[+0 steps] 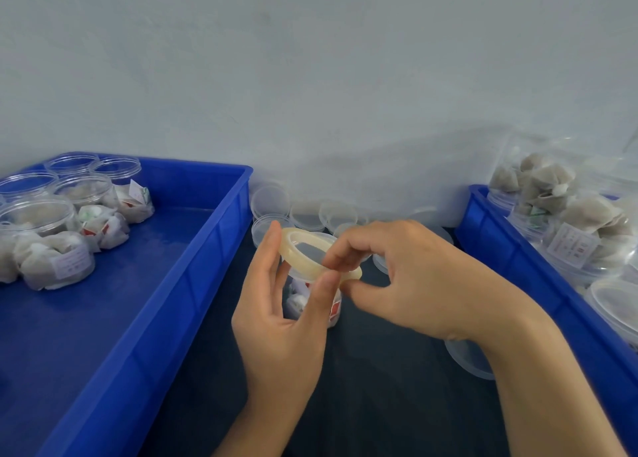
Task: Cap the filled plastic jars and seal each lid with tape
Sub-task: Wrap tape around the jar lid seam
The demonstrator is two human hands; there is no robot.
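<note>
A roll of clear tape (300, 251), a pale yellowish ring, is held above a filled plastic jar (331, 310) on the dark table. My left hand (283, 315) grips the roll between thumb and fingers at its left and front edge. At the roll's right edge my right hand (411, 277) pinches with thumb and forefinger. The jar under the roll holds tea bags and is mostly hidden by my hands. Several loose clear lids (307, 215) lie behind the roll by the wall.
On the left, a blue tray (193, 249) holds several capped jars of tea bags (55, 260). A second blue tray (511, 260) on the right is piled with filled jars. A loose lid (466, 360) lies under my right wrist. A white wall stands behind.
</note>
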